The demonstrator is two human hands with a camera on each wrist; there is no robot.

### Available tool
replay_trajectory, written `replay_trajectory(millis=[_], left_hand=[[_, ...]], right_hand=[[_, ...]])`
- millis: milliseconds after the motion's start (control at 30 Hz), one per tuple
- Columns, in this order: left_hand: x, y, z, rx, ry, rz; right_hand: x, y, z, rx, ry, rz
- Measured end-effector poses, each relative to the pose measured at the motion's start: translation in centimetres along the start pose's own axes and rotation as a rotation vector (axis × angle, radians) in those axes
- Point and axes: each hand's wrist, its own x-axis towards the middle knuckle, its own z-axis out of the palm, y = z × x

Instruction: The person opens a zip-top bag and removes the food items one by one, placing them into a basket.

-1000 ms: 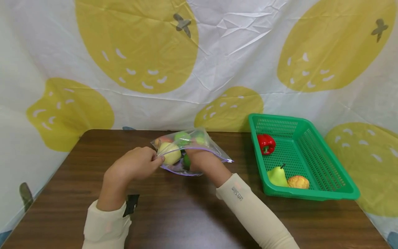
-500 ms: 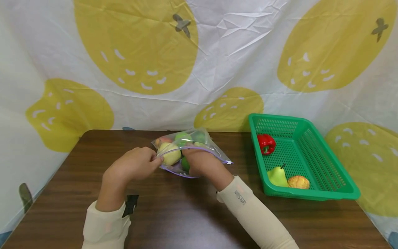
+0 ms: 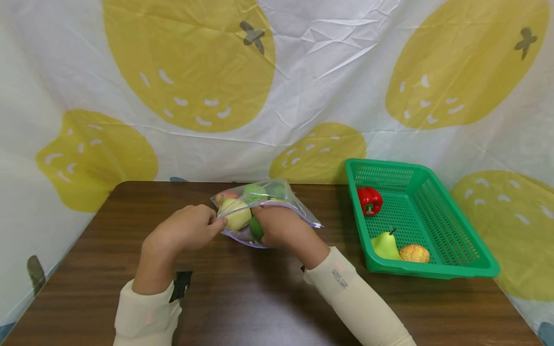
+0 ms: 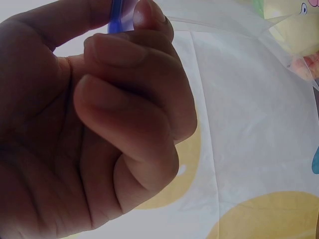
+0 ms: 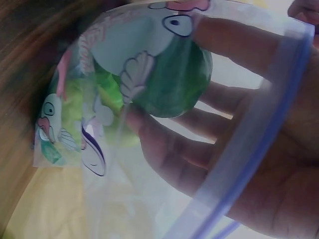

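Observation:
A clear zip bag (image 3: 297, 201) with a purple rim lies on the table with its mouth parted. My left hand (image 3: 186, 229) pinches the left end of the rim; in the left wrist view its other fingers curl beside the blue-purple zip strip (image 4: 115, 19). Through the mouth reaches my right hand (image 3: 283, 230), its fingers and thumb around a dark green round fruit (image 5: 182, 82) inside the bag. Also in the bag are a pale yellow fruit (image 3: 237, 216), a brighter green one (image 3: 255, 192) and a reddish one (image 3: 226, 195). My right fingertips are partly hidden in the head view.
At the right stands a green basket (image 3: 434, 211) holding a red bell pepper (image 3: 370, 199), a green pear (image 3: 384, 247) and a yellow-red fruit (image 3: 414, 253). A curtain with yellow fruit prints hangs behind the brown table (image 3: 242, 298).
My right hand has shifted slightly toward me and the dark green fruit shows more beside its thumb. My left hand keeps its grip on the rim, nearly still.

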Motion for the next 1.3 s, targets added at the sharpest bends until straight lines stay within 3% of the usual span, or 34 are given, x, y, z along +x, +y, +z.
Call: replay_trajectory(millis=[500,900,1133,1300], left_hand=[[0.0,-0.2,0.0,-0.006,-0.010,-0.009],[0.0,-0.2,0.0,-0.011,-0.024,-0.031],[-0.1,-0.1,0.0,-0.016,-0.034,-0.037],[0.0,-0.1,0.0,-0.010,-0.031,-0.034]], right_hand=[[-1.9,-0.5,-1.3,0.031,0.069,-0.033],[-3.9,-0.3,-3.0,0.095,0.106,-0.117],[-4.8,-0.9,-3.6,0.074,0.103,-0.123],[-5.5,-1.1,-4.1,0.073,0.152,-0.146]])
